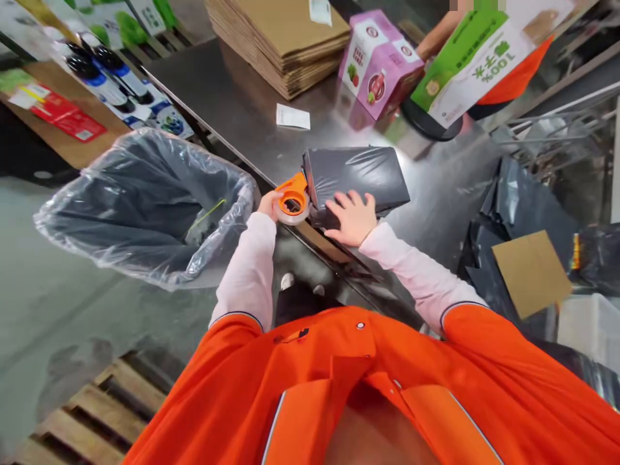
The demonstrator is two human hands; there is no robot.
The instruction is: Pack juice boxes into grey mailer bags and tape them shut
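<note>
Far left: grey bin lined with clear plastic (92, 175), standing beside the dark metal tabletop (242, 106). Next, a tall stack of flat brown cardboard (285, 42) at the tabletop's back. Left hand (269, 205): grip wrapped round an orange plastic tape dispenser (297, 185), held against the parcel's left end. White paper slip (293, 117) lies behind. Box-shaped parcel in shiny dark-grey plastic (361, 174) sits at the tabletop's near edge. Right hand (354, 221): grip not clenched, fingers spread over the parcel's near side, seemingly steadying it. Behind it, a pink-and-white printed carton (380, 64); then a co-worker's arm (442, 31) near a green-and-white carton (477, 70). Far right: loose black plastic bags (535, 197) and a brown cardboard square (533, 274).

Progress, judged: wrapping looks mostly done; taping the left end seems underway. Cannot tell whether tape is stuck or cut; finishing that seal seems left.
</note>
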